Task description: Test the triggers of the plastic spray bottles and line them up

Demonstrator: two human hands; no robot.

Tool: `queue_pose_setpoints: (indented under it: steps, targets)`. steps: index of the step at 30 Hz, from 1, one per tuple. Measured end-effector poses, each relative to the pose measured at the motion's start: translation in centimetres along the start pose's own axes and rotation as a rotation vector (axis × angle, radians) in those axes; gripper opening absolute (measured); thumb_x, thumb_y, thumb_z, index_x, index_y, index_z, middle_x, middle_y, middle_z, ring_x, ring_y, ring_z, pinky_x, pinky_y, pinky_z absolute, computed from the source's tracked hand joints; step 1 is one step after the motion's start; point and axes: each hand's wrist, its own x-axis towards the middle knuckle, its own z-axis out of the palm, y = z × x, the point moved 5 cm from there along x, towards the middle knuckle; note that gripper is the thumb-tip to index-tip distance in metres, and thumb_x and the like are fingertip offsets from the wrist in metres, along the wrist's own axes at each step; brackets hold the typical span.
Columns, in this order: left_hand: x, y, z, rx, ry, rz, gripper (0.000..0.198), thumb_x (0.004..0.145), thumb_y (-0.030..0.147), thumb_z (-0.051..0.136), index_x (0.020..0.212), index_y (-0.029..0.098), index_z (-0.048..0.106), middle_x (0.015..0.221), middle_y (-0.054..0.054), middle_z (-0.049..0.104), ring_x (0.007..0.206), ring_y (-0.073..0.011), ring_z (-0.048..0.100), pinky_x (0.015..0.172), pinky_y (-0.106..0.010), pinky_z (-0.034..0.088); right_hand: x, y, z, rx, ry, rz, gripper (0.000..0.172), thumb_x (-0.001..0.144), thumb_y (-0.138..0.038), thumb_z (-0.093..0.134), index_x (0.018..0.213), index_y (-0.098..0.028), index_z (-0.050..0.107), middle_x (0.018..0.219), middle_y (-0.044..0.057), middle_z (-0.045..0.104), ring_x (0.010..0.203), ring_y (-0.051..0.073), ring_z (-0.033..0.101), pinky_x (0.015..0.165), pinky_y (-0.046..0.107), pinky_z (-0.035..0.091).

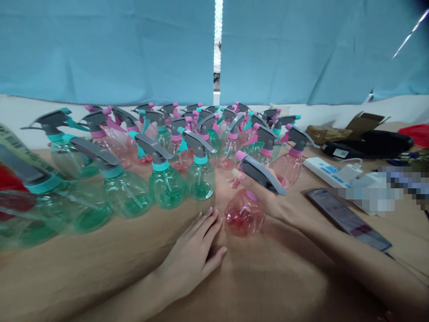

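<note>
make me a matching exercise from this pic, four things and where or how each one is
Things:
1 left hand
2 right hand
3 phone
4 power strip

States:
a white, just beyond the phone
b wrapped round the pink spray bottle at its sprayer
c dark, lying flat, right of both hands
d palm down on the brown table, holding nothing

Pairs: 1-d, 2-b, 3-c, 4-a

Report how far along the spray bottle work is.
Done: rows of green spray bottles and pink bottles stand on the table, all with trigger heads fitted. In hand: the right hand grips a pink spray bottle by its grey trigger head; the left hand lies flat beside it. Left: no headless bottle or loose head shows, so I cannot tell.
</note>
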Motion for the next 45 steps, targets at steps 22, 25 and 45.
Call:
queue_pose_setpoints:
  steps: [22,25,45]
  targets:
    - [0.1,0.2,-0.2,0.012,0.020,0.017,0.053,0.096,0.041,0.047,0.138,0.010,0.042,0.148,-0.014,0.038,0.136,-0.0255,0.035,0.111,-0.043,0.031,0.8,-0.1,0.8,0.156,-0.084,-0.084,0.019,0.082,-0.031,0.066,0.101,-0.027,0.064,0.089,-0.001,0.065,0.067,0.013,0.056,0.074,0.032,0.048]
    - [0.0,0.2,-0.2,0.008,0.027,0.019,0.053,0.095,0.041,0.047,0.138,0.010,0.043,0.148,-0.014,0.038,0.137,-0.0258,0.035,0.111,-0.043,0.031,0.8,0.1,0.8,0.156,-0.081,-0.078,0.018,0.083,-0.033,0.065,0.100,-0.026,0.065,0.089,0.000,0.065,0.068,0.014,0.056,0.077,0.033,0.048]
    - [0.1,0.2,-0.1,0.008,0.009,0.021,0.054,0.096,0.041,0.047,0.139,0.009,0.041,0.149,-0.014,0.037,0.138,-0.0254,0.033,0.111,-0.043,0.030,0.7,0.2,0.8,0.169,-0.094,-0.068,0.019,0.081,-0.031,0.067,0.100,-0.027,0.065,0.089,-0.001,0.064,0.068,0.013,0.055,0.076,0.032,0.047]
